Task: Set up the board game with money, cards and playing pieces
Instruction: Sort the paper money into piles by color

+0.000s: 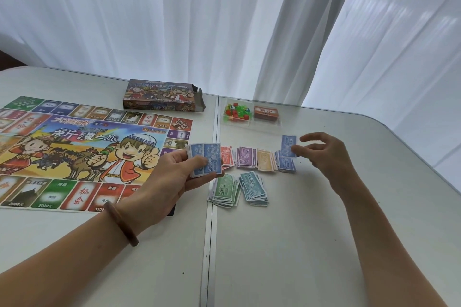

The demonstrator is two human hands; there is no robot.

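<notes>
The left hand (174, 177) grips blue notes (204, 161); at its 3 o'clock, the right hand (324, 154) seems to pinch a single note (288, 144) above the desk's (274, 244) blue pile (287, 166).

White table (299, 244) with centre seam, sheer white curtains (199, 20) behind, soft daylight through them

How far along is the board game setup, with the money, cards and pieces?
Done: the colourful paper game board lies flat on the white table, with six sorted piles of paper notes beside it. In hand: the left hand holds a stack of blue notes; the right hand pinches a single blue note over the blue pile. Left: the red card deck and small plastic pieces sit in the clear plastic tray.
</notes>
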